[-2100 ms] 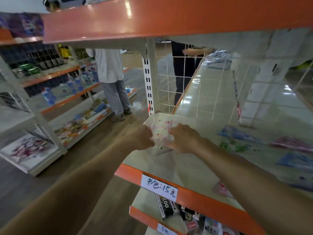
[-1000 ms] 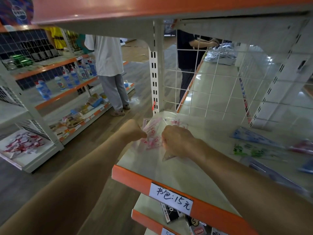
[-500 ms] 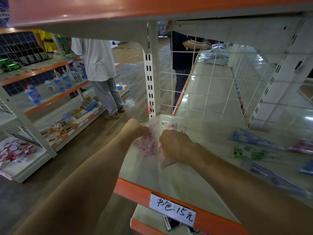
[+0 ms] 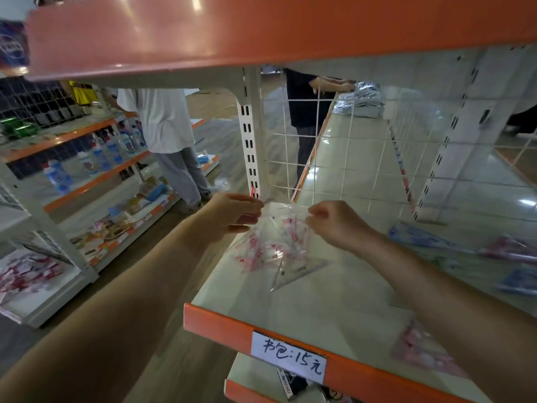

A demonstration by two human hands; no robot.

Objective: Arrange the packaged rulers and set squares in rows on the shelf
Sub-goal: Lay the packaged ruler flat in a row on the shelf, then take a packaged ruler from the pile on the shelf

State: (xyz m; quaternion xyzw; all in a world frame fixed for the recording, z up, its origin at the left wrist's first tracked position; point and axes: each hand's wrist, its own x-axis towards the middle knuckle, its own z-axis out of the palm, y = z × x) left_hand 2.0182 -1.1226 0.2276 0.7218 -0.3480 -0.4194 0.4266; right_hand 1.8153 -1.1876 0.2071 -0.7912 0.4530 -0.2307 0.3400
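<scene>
A handwritten price label [image 4: 289, 357] is sitting on the orange front edge of the shelf [image 4: 290, 309] and is reading "书包:15元". Below it, dark packaged goods [image 4: 292, 385] are lying on a lower tier; their print is too small to read. A blurred pink packet [image 4: 421, 353] is lying on the cream shelf surface beside the right forearm.

Further in, the left hand [image 4: 232, 213] and right hand [image 4: 337, 225] are each pinching an upper corner of the packaged set square [image 4: 279, 245], a clear bag with pink print. It is hanging between the hands at the shelf's left end, with the transparent triangle showing at its lower edge, just over or on the surface; which cannot be told.

To the right, blue and pink packets [image 4: 421, 237] are lying well apart from it. Behind, a white slotted upright [image 4: 251, 146] and a wire grid panel [image 4: 334, 158] are backing the bay.

Beyond, a person in a white shirt [image 4: 165, 120] is standing at shelving holding blue-capped bottles [image 4: 98, 155], and a person in a dark top [image 4: 302, 103] is standing past the grid.
</scene>
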